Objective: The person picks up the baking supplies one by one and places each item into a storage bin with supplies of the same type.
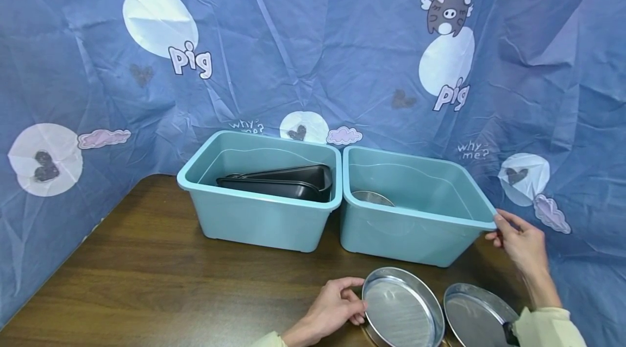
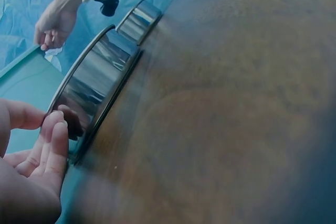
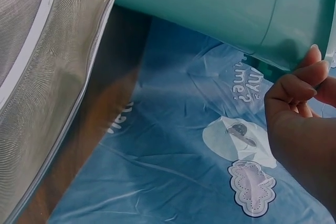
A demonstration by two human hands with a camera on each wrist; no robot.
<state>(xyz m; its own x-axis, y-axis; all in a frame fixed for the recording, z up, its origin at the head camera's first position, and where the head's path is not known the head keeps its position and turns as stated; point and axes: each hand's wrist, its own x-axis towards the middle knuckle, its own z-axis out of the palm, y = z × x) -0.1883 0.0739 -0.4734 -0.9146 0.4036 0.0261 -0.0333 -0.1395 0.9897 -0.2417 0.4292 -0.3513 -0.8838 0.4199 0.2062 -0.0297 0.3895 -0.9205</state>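
My left hand (image 1: 335,306) pinches the rim of a round metal sieve (image 1: 401,309) at the front of the table. In the left wrist view, the left fingers (image 2: 55,135) meet its shiny side wall. A second round sieve (image 1: 474,314) lies just to the right, partly behind my right sleeve. My right hand (image 1: 523,244) grips the front right corner of the right teal bin (image 1: 415,235), thumb and fingers on its rim. Inside that bin, part of another round metal sieve (image 1: 373,197) shows; the front wall hides the rest.
A second teal bin (image 1: 259,219) stands directly left of the first and holds black baking pans (image 1: 279,189). Both stand on a brown wooden table (image 1: 161,276). Blue printed cloth (image 1: 303,37) hangs behind and along the sides.
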